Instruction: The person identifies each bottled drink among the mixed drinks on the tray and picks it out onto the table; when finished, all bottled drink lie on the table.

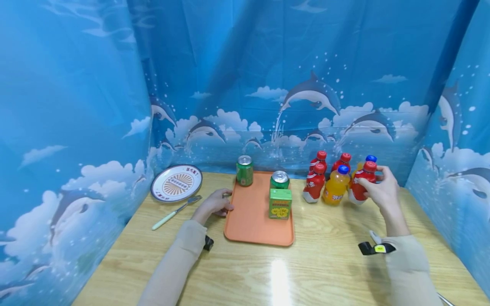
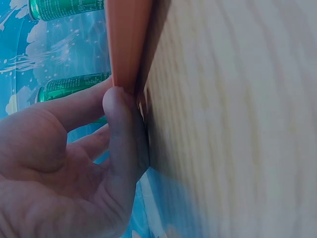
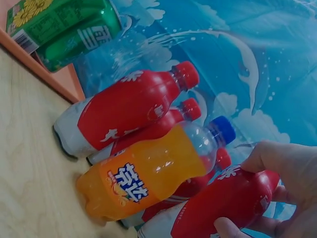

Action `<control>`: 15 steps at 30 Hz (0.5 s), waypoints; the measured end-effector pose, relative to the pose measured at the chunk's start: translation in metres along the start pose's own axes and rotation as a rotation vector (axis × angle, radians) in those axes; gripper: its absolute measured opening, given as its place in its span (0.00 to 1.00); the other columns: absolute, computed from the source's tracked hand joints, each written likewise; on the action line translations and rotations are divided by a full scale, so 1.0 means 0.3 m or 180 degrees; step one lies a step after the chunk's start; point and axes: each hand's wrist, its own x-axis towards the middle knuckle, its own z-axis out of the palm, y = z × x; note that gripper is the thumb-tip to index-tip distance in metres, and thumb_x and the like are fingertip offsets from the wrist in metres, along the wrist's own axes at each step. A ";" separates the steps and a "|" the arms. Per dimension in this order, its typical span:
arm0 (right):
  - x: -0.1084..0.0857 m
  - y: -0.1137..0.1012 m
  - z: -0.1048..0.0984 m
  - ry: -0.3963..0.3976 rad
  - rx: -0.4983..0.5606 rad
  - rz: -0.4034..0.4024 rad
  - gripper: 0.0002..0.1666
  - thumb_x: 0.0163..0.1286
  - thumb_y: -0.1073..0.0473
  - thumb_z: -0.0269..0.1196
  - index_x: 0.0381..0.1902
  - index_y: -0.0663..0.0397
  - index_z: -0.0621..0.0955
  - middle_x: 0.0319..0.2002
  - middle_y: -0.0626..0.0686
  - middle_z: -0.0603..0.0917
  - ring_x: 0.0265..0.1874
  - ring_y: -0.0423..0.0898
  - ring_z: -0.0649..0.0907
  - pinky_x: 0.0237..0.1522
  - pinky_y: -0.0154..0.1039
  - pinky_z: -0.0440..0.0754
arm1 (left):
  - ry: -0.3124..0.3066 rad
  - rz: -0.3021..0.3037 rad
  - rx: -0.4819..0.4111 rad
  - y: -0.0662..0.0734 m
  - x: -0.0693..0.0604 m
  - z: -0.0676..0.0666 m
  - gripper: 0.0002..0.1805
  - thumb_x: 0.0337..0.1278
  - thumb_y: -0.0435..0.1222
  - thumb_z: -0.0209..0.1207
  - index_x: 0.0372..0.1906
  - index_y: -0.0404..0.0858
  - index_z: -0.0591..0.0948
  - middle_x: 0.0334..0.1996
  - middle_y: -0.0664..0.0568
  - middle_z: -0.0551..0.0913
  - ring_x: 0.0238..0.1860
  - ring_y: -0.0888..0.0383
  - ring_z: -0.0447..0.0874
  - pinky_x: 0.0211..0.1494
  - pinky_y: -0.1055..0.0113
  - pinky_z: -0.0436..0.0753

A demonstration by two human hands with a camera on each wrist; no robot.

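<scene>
In the head view my left hand is at the left edge of an orange tray. The left wrist view shows its thumb and a finger pinching the tray's rim. On the right, my right hand grips a red bottle with a white base, fingers and thumb around its upper part. Beside that bottle stands an orange soda bottle with a blue cap. Several more red bottles and a second blue-capped bottle, mostly hidden, stand around it.
On the tray are a green can at the back left, another green can at the right, and a green drink carton before it. A white patterned plate and a fork with a pale handle lie left of the tray.
</scene>
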 end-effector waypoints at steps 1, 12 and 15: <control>0.005 0.008 0.001 0.0004 -0.0018 0.0009 0.45 0.76 0.50 0.63 0.80 0.63 0.57 0.68 0.77 0.69 0.54 0.67 0.78 0.27 0.33 0.89 | -0.0007 -0.0002 -0.0006 0.000 0.000 0.000 0.39 0.64 0.25 0.62 0.80 0.37 0.65 0.39 0.47 0.80 0.20 0.64 0.73 0.22 0.75 0.79; 0.034 0.051 0.021 -0.0007 -0.0113 0.0142 0.45 0.77 0.51 0.63 0.80 0.62 0.57 0.68 0.77 0.70 0.57 0.71 0.79 0.30 0.35 0.91 | 0.0007 -0.0019 -0.0051 0.007 0.002 -0.003 0.39 0.64 0.25 0.61 0.80 0.37 0.65 0.37 0.48 0.80 0.19 0.64 0.73 0.22 0.75 0.79; 0.040 0.059 0.025 -0.0024 -0.0150 0.0203 0.45 0.77 0.52 0.63 0.80 0.62 0.56 0.69 0.77 0.70 0.58 0.70 0.79 0.29 0.33 0.90 | 0.0000 -0.0027 -0.0046 0.002 0.003 -0.002 0.39 0.64 0.25 0.61 0.80 0.37 0.65 0.35 0.48 0.79 0.19 0.64 0.73 0.22 0.75 0.79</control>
